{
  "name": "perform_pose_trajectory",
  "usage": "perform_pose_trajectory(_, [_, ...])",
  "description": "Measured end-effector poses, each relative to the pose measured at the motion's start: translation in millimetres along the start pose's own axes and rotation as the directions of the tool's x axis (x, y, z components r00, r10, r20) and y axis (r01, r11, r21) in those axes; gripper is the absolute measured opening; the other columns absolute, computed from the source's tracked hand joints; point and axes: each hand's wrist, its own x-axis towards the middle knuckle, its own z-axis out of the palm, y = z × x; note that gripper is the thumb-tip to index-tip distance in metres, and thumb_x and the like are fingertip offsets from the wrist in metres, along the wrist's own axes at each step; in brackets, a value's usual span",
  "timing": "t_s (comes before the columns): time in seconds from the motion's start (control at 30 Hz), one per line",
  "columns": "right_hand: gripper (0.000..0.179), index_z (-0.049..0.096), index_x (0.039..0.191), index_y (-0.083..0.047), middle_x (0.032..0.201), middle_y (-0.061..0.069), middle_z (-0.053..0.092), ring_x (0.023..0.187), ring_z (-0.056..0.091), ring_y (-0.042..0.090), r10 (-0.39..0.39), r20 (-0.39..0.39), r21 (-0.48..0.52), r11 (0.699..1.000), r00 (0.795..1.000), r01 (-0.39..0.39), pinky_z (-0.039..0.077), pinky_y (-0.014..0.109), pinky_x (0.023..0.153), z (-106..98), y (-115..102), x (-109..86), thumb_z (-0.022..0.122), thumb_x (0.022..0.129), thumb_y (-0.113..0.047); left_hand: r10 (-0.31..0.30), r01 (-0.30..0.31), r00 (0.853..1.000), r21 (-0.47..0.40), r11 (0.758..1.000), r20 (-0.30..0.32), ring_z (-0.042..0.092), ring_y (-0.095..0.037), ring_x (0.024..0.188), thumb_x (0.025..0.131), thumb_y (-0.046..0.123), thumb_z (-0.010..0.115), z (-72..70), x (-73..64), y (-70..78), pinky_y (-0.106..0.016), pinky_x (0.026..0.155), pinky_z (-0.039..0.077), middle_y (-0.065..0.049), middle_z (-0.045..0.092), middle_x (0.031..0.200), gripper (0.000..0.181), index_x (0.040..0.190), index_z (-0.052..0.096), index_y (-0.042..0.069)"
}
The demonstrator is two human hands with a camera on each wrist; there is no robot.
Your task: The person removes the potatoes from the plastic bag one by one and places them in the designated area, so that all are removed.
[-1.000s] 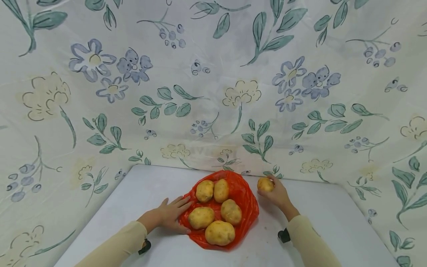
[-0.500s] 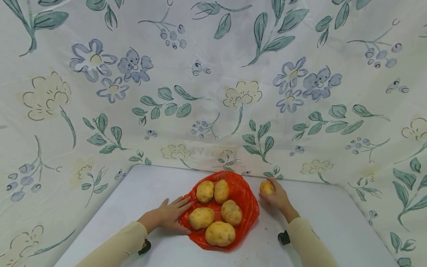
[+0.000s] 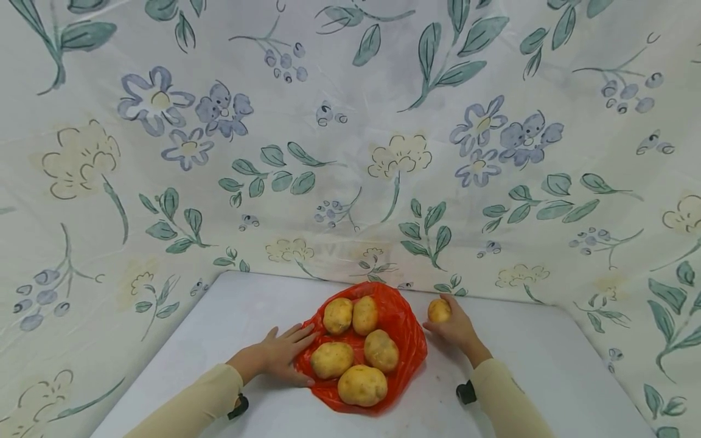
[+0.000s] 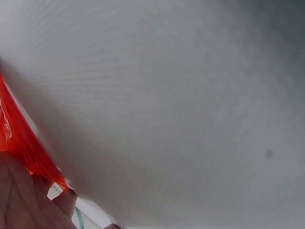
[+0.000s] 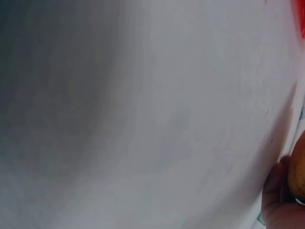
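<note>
A red plastic bag lies spread out in the middle of the table, with several yellow potatoes on it. My left hand rests on the bag's left edge, its fingers extended and spread. In the left wrist view, part of that hand touches the red plastic. To the right of the bag, my right hand grips a single potato near the table's back edge. The right wrist view shows the same potato only in part, with curled fingers against it.
The white table carries a few small dark specks to the right of the bag. Behind it and at both sides hangs a pale cloth printed with flowers and leaves. Dark wrist devices sit under both sleeves.
My right hand has shifted slightly right and toward me with the potato still in its grip. The left hand stays on the bag's edge, and the other potatoes have not moved.
</note>
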Motion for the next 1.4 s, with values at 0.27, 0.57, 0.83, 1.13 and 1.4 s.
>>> perform_pose_trajectory(0.27, [0.088,0.031,0.152,-0.012,0.136,0.021,0.05,0.109,0.054,0.034,-0.015,0.015,-0.003,1.0,1.0,0.015,0.051,0.051,0.092,0.3,-0.5,-1.9,0.078,0.08,-0.028,-0.01,0.01,1.0,0.002,1.0,-0.004,0.014,-0.034,0.153,0.072,0.073,0.069,3.8,0.8,-0.4,-0.073,0.115,0.009,-0.002,0.023,0.165,0.104,0.155,0.032,0.022])
perform_pose_trajectory(0.57, [0.084,0.034,0.151,-0.015,0.136,0.021,0.049,0.112,0.05,0.037,0.053,0.04,-0.013,0.999,0.998,-0.053,0.048,0.053,0.093,-0.8,7.8,-1.5,0.077,0.081,-0.031,-0.009,0.009,1.0,0.002,1.0,0.019,0.013,-0.034,0.153,0.074,0.071,0.07,4.1,-1.8,3.1,-0.072,0.115,0.01,-0.002,0.021,0.166,0.102,0.156,0.031,0.022])
perform_pose_trajectory(0.83, [0.083,0.034,0.151,-0.012,0.133,0.022,0.051,0.109,0.052,0.035,0.032,0.049,-0.015,0.999,0.998,-0.031,0.048,0.05,0.092,0.2,5.3,-1.7,0.076,0.082,-0.033,-0.011,0.01,1.0,0.006,1.0,0.01,0.013,-0.034,0.153,0.074,0.07,0.07,3.3,-2.5,3.4,-0.072,0.115,0.01,-0.001,0.022,0.165,0.102,0.155,0.031,0.023])
perform_pose_trajectory(1.13, [0.09,0.031,0.153,-0.015,0.134,0.022,0.049,0.111,0.05,0.037,0.082,0.057,0.02,0.996,0.995,-0.083,0.05,0.049,0.09,-4.9,3.1,-1.3,0.078,0.08,-0.041,-0.01,0.01,1.0,0.006,1.0,0.004,0.012,-0.034,0.153,0.073,0.072,0.07,2.4,0.7,2.8,-0.072,0.115,0.009,-0.002,0.021,0.166,0.103,0.156,0.031,0.023])
perform_pose_trajectory(1.4, [0.095,0.025,0.154,-0.014,0.138,0.022,0.045,0.115,0.047,0.037,0.096,0.101,0.076,0.992,0.99,-0.103,0.047,0.053,0.097,-5.5,-0.8,-3.2,0.078,0.08,-0.037,-0.008,0.008,1.0,0.009,1.0,0.006,0.012,-0.035,0.153,0.074,0.071,0.07,-1.3,-2.0,2.9,-0.073,0.115,0.008,-0.003,0.022,0.165,0.103,0.155,0.032,0.02])
